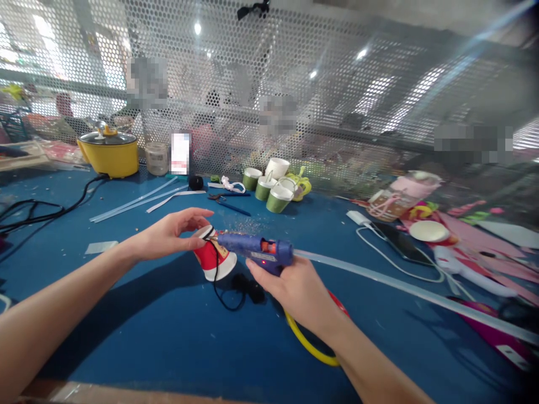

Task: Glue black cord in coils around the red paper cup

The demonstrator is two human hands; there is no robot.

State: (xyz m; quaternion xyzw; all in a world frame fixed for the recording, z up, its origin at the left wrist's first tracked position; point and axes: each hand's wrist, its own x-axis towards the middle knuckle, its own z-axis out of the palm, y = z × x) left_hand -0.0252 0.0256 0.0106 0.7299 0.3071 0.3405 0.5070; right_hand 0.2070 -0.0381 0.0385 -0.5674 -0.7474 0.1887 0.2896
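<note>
My left hand [179,233] is closed on a red and white paper cup [208,259], which is tilted with its wider white rim downward. A black cord [217,264] runs around the cup's narrow end and hangs down its side to the table. In my right hand [301,286] is a blue hot glue gun [248,244] with a small red light lit. Its nozzle meets the cord near the cup's narrow end; whether it touches is too small to tell. A long translucent glue stick [379,276] sticks out of the gun's back.
Small green and white cups [279,200] stand beyond my hands, beside pliers [229,205]. A yellow pot [109,154] and a jar [156,159] are back left. At right lie a phone [400,241] and a white cable. A yellow ring [309,342] lies under my right wrist.
</note>
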